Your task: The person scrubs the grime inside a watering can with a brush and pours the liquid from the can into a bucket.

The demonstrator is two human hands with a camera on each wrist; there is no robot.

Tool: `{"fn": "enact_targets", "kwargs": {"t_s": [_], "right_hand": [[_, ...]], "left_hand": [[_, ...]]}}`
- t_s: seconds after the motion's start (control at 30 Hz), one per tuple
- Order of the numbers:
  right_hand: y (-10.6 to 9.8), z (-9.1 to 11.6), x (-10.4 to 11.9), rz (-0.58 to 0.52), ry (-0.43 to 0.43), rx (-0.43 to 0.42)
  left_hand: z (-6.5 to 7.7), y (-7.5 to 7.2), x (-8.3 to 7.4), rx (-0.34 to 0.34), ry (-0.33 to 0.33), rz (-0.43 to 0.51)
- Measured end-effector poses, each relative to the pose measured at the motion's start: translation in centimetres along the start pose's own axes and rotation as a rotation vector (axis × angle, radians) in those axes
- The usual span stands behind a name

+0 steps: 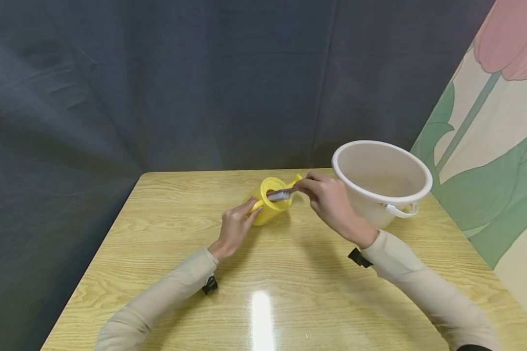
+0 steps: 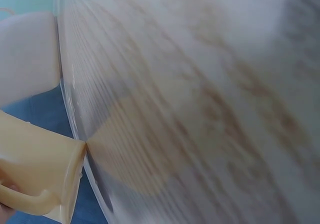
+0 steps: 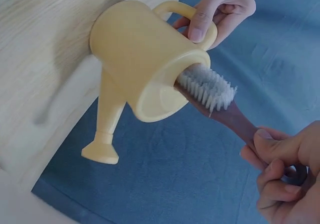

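Observation:
A yellow watering can [image 1: 270, 209] is tilted over the table, its spout [image 3: 107, 119] pointing away from the handle. My left hand [image 1: 235, 226] grips the can's handle, fingers and thumb curled round it in the right wrist view. In the left wrist view the lower edge of the can [image 2: 45, 154] meets the tabletop. A scrub brush [image 3: 212, 91] with white bristles and a brownish handle has its head partly inside the can's round opening. My right hand [image 1: 329, 202] holds the brush by its handle end. The tip of the brush head is hidden in the can.
A whitish bucket [image 1: 364, 207] with a white carrying handle [image 1: 401, 211] stands at the back right, close beside my right hand. The wooden table [image 1: 167, 209] ends at a dark curtain [image 1: 228, 87] behind. A wall with painted tulips [image 1: 478, 195] borders the right side.

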State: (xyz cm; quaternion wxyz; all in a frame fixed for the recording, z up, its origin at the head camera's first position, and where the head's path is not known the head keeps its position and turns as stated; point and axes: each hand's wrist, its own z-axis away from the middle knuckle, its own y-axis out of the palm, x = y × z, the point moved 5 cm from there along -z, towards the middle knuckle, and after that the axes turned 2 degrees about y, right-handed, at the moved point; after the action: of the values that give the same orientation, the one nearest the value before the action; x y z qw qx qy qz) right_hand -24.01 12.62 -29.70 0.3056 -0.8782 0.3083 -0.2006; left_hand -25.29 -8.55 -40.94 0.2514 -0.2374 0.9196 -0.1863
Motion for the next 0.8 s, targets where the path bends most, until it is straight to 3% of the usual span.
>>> {"fn": "enact_targets", "kwargs": {"t_s": [0.4,0.8], "right_hand": [[2.7,-0.2,-0.3,-0.02,0.053,0.095],[5.0,-0.2,-1.0,-0.134,0.091,0.129]], "left_hand": [[0.1,0.2,-0.1,0.011,0.021,-0.012],[-0.1,0.4,-0.3,0.015,0.024,-0.013]]}}
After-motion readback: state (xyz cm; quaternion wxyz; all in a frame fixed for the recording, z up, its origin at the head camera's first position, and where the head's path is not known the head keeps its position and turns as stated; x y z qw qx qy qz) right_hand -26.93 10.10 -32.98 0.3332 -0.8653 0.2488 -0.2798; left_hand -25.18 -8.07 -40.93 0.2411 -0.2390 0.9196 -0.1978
